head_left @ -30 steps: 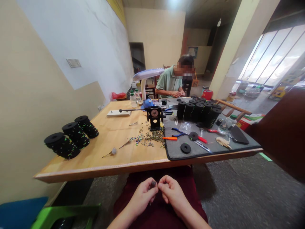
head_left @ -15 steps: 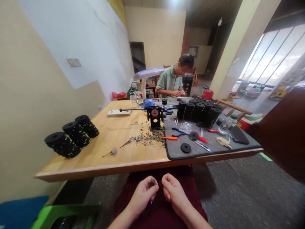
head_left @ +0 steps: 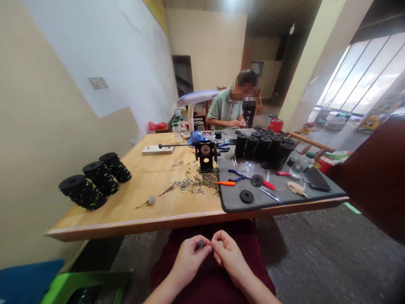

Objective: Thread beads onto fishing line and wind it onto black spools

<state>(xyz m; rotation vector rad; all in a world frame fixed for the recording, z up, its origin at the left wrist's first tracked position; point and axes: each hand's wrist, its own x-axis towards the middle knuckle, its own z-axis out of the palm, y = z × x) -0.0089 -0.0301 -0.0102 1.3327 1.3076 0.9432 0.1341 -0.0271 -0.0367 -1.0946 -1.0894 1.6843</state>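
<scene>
My left hand (head_left: 190, 257) and my right hand (head_left: 228, 253) meet over my lap, below the near edge of the wooden table (head_left: 152, 169). The left fingers pinch a small dark bead-like piece (head_left: 200, 244). The right fingertips are curled and pinched next to it; what they hold is too small to make out. A thin wire seems to hang from the piece. Loose beads (head_left: 196, 183) lie scattered on the table ahead.
Three black spools (head_left: 95, 179) stand at the table's left. A small black winder (head_left: 205, 155), a grey mat (head_left: 278, 190) with pliers and discs, and several black spools (head_left: 262, 147) sit further right. Another person (head_left: 229, 107) works at the far end beside a lamp (head_left: 196, 101).
My hands drew a little apart half a second ago and have come back together, fingertips nearly touching at the small dark piece.
</scene>
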